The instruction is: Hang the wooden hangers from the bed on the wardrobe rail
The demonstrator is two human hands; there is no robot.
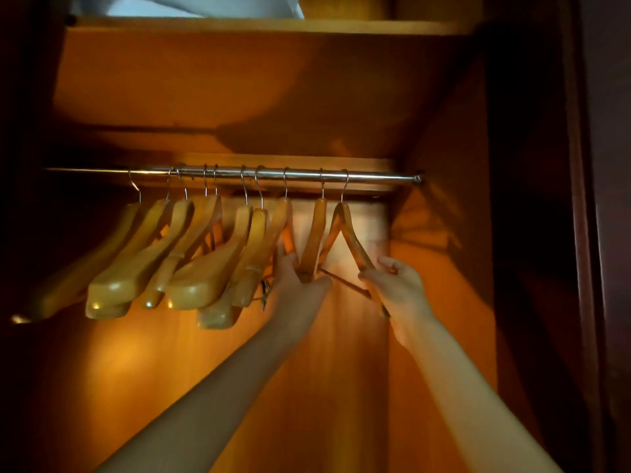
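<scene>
Wardrobe [341, 336]: amber-lit; rail [375, 176] above both hands.
Hangers [205, 254]: on rail, left of hands.
Left hand [297, 278]: gripping second-last hanger [316, 233].
Right hand [396, 285]: pinching end hanger [348, 227], hooked on rail.

Wardrobe interior, warm dim light. Metal rail [239, 174] spans the wardrobe below a shelf [259, 26]. Row of wooden hangers [191, 261] hooked on rail, bunched left to centre. Rightmost hanger [345, 223] hooked near the rail's right end. Right hand [397, 281] grips its lower right arm. Left hand [297, 278] closed on the lower end of the neighbouring hanger [316, 233]. Pale fabric [191, 5] on shelf.
</scene>
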